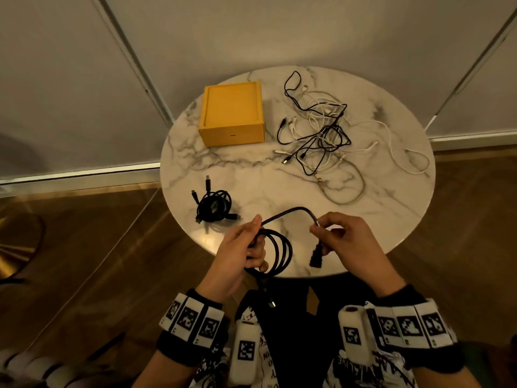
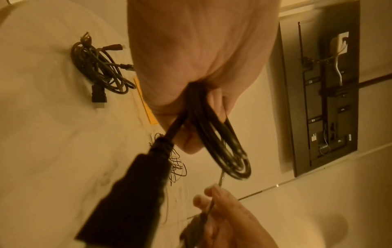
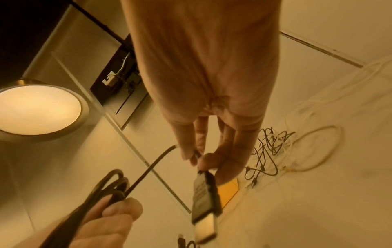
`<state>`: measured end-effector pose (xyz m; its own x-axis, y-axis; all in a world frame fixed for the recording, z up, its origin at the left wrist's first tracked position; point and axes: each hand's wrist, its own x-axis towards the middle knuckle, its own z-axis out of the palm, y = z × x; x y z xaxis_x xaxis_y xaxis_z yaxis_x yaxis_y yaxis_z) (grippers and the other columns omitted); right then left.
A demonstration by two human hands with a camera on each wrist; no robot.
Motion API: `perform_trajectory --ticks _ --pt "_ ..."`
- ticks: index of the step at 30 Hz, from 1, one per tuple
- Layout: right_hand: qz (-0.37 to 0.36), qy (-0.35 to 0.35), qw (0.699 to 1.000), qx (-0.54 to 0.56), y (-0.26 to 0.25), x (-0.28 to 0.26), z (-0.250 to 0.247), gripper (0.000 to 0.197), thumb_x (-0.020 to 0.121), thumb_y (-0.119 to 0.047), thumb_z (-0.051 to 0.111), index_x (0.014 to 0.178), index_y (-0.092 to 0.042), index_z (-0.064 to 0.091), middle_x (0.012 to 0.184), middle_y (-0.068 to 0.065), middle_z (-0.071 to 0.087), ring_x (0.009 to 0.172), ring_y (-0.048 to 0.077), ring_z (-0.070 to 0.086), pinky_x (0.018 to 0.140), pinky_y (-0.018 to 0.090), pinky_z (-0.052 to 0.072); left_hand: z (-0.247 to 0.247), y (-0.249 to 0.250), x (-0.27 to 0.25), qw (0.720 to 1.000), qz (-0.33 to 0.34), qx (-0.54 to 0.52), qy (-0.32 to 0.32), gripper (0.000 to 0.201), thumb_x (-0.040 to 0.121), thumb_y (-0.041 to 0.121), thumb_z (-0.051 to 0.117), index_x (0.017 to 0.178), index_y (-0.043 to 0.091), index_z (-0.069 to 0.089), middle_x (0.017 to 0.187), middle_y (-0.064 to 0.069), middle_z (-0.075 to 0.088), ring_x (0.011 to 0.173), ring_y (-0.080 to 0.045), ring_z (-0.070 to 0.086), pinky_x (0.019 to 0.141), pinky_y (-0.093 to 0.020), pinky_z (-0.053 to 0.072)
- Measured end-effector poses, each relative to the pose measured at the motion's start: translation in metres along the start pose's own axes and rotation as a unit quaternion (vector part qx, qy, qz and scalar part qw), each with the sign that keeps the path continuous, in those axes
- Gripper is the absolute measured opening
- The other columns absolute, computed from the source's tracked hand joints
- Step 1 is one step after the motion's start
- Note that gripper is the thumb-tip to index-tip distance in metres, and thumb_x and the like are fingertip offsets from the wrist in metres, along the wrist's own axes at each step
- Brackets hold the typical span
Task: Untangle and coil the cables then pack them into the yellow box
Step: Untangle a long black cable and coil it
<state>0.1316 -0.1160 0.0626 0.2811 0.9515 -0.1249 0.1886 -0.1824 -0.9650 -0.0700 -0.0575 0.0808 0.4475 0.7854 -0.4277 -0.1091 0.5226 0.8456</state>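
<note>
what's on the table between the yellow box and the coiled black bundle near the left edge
Nothing: bare marble table separates the yellow box from the coiled black bundle, as the head view shows.

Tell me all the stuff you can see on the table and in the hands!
Yellow box: one, yellow, far left of the table, lid closed.
Tangled cables: one pile, black and white, far right, beside the box.
Coiled cables: one bundle, black, near left edge.
Black cable: one, partly looped, held over the near edge.
Table: one, round, white marble.
Left hand: grips the loops.
Right hand: pinches the cable just behind its plug.
</note>
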Motion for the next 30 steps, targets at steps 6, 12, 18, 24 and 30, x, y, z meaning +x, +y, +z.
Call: perform_trajectory --ticks 6,12,18,24,30 --pt "0.063 0.029 0.972 0.223 -0.009 0.002 0.014 0.011 0.091 -0.002 0.058 0.082 0.002 0.064 0.065 0.012 0.065 0.048 0.018 0.058 0.052 0.026 0.054 0.023 -0.005 0.003 0.996 0.057 0.074 -0.008 0.035 0.096 0.033 0.045 0.066 0.014 0.047 0.056 0.0 0.027 0.041 -0.007 0.024 0.037 -0.015 0.031" --pt "0.153 -0.043 0.929 0.333 -0.008 -0.011 0.033 0.013 0.088 0.007 0.056 0.086 -0.004 0.062 0.072 0.023 0.068 0.054 0.025 0.067 0.055 0.032 0.059 0.032 -0.006 0.006 0.986 0.137 0.1 -0.004 0.038 0.102 0.016 0.034 0.066 0.012 0.043 0.046 0.014 0.044 0.041 0.003 0.041 0.045 -0.011 0.035" --pt "0.173 -0.07 0.927 0.326 -0.01 -0.012 0.029 0.038 0.09 -0.033 0.049 0.071 -0.011 0.074 0.08 0.014 0.072 0.079 0.023 0.069 0.08 0.035 0.053 0.014 -0.011 0.013 0.991 0.131 0.024 -0.004 0.029 0.09 0.031 0.045 0.068 0.013 0.037 0.054 0.008 0.029 0.044 -0.003 0.026 0.043 -0.015 0.024" --pt "0.17 -0.156 0.92 0.316 -0.011 -0.014 0.027 0.045 0.09 -0.038 0.046 0.071 -0.009 0.075 0.103 0.024 0.068 0.096 0.028 0.064 0.083 0.041 0.047 0.011 -0.017 0.015 0.992 0.126 0.012 0.009 0.038 0.094 0.034 0.037 0.063 0.011 0.033 0.046 0.006 0.027 0.036 -0.006 0.025 0.038 -0.019 0.024" --pt "0.176 -0.224 0.926 0.247 -0.015 -0.02 0.036 0.056 0.085 -0.051 0.043 0.095 -0.007 0.074 0.097 0.009 0.073 0.087 0.011 0.064 0.076 0.034 0.044 0.015 -0.02 0.013 0.98 0.163 0.095 0.062 0.039 0.098 0.028 0.035 0.064 0.009 0.039 0.045 0.006 0.034 0.036 -0.003 0.03 0.036 -0.014 0.026"
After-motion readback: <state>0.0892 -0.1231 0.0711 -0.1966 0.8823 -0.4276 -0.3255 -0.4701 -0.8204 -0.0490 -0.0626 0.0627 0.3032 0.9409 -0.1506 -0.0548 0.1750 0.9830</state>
